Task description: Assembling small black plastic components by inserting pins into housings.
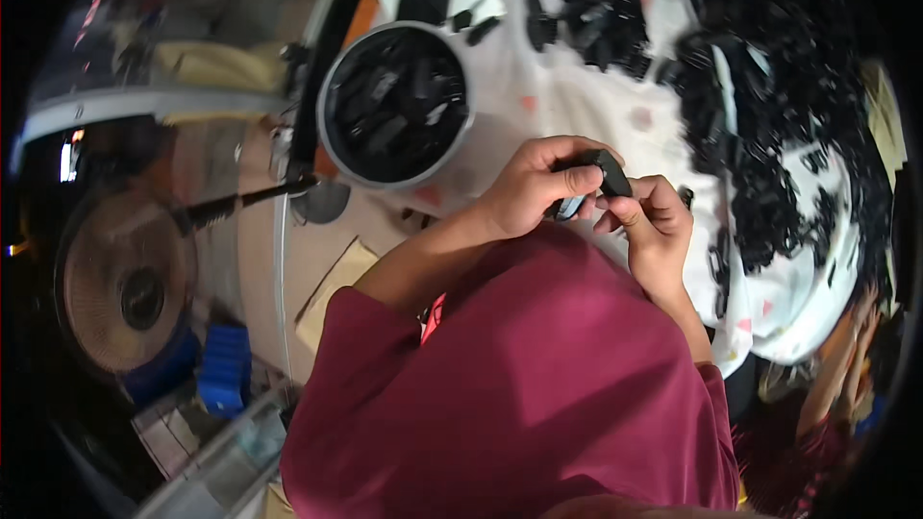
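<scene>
Both hands meet in front of my chest over the edge of a cloth-covered table. Between them is a small black plastic part (613, 176), blocky in shape; its exact kind I cannot make out. My left hand (543, 183) is closed around it, thumb on top. A bluish-white patch shows below the left thumb, too small to name. With thumb and fingers bent, my right hand (657, 223) pinches the part's lower right end. To the left of my hands stands a round grey-rimmed tub (468, 125) filled with similar black pieces.
Heaps of black pieces (769, 135) cover the right and far side of the white patterned cloth (615, 115). At left are a standing fan (130, 279) and a blue plastic bin (224, 370). Another person's arms (836, 370) show at the lower right.
</scene>
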Action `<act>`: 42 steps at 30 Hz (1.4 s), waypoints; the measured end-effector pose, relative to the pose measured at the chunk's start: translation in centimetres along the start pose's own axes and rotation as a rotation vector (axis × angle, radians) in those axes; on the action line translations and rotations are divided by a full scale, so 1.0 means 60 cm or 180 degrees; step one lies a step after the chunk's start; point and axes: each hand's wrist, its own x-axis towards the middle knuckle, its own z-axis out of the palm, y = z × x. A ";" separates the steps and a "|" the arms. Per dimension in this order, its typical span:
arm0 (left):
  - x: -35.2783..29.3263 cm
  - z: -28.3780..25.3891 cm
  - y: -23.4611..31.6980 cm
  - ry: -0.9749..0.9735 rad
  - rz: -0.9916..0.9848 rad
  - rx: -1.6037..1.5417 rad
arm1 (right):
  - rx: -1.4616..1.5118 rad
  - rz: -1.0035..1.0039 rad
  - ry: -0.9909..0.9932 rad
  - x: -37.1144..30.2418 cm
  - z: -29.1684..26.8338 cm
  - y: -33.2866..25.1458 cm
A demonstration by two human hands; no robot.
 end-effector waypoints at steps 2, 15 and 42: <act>-0.029 -0.015 0.025 0.0225 0.0042 0.0232 | 0.0051 -0.0052 -0.0228 0.015 0.006 0.003; -0.101 -0.241 0.136 0.3105 0.0880 0.5318 | -0.1153 -0.0139 0.0902 -0.015 -0.060 0.002; 0.124 0.036 0.005 -0.0452 -0.0921 -0.0079 | 0.1755 -0.0816 0.0602 0.018 -0.099 -0.043</act>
